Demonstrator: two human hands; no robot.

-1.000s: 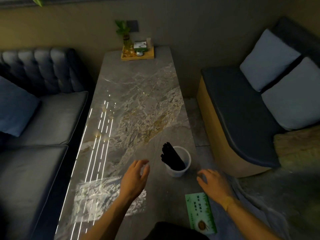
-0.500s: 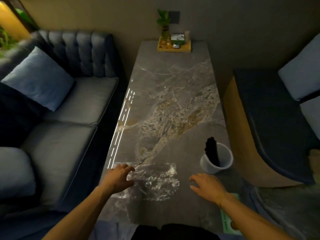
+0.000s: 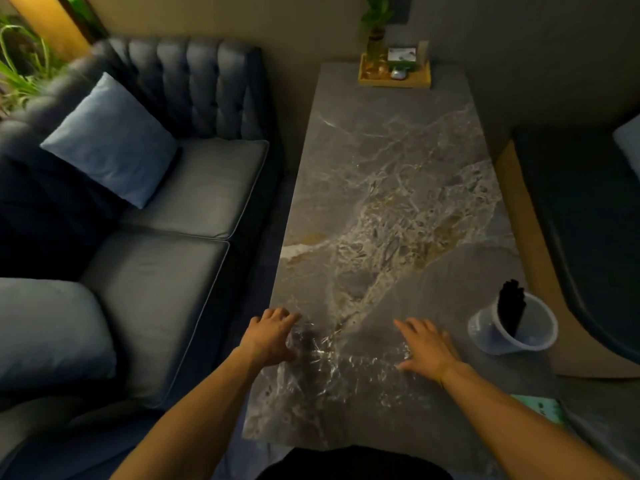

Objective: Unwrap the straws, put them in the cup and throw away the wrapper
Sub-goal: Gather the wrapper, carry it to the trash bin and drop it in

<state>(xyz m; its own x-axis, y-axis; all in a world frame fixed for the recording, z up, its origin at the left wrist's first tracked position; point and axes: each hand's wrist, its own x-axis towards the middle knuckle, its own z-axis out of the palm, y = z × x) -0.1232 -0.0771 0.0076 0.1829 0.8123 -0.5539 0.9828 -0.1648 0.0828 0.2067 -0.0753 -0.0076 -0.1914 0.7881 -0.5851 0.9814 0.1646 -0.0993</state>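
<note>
A clear, crinkled plastic wrapper (image 3: pixel 343 365) lies flat on the marble table (image 3: pixel 388 188) near its front edge. My left hand (image 3: pixel 272 336) rests on the wrapper's left end with fingers spread. My right hand (image 3: pixel 427 346) lies palm down on its right end, fingers apart. Neither hand grips anything. To the right stands a translucent plastic cup (image 3: pixel 512 332) with a bundle of black straws (image 3: pixel 510 306) leaning upright inside it.
A green printed card (image 3: pixel 538 408) lies at the table's front right corner. A wooden tray (image 3: pixel 394 72) with a small plant sits at the far end. A dark sofa (image 3: pixel 156 216) with a blue cushion runs along the left; a bench seat (image 3: pixel 585 220) along the right.
My view has swung left and down. Both hands left the cup's sides and moved to the wrapper, the left first, then the right landing on its right end.
</note>
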